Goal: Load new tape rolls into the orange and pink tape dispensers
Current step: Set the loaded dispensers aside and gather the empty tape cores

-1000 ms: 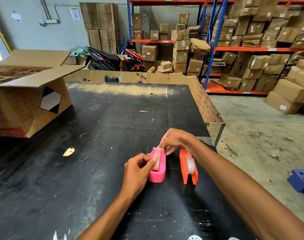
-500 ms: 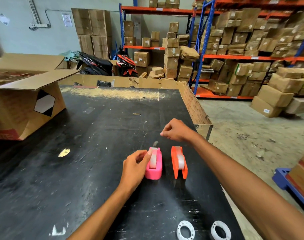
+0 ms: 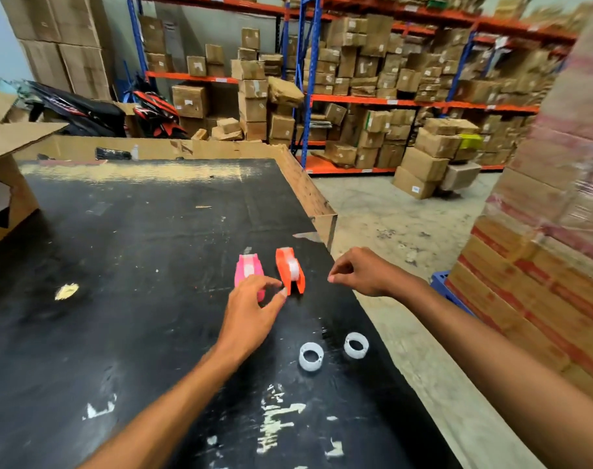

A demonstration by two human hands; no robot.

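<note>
Since both the pink dispenser [image 3: 248, 273] and orange dispenser [image 3: 290, 269] already carried a pale roll, loading looked finished; left hand [image 3: 251, 311] hovered loosely open, right hand [image 3: 364, 273] pinched together, contents unclear.

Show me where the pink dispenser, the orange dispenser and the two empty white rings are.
pink dispenser [image 3: 248, 270]: head view, top of its body.
orange dispenser [image 3: 290, 267]: head view, the roll inside.
empty white rings [image 3: 311, 357]: head view, rim of the left ring.

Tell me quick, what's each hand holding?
Left hand: open, holding nothing, above the pink dispenser.
Right hand: fingers pinched; holding anything cannot be told.
</note>
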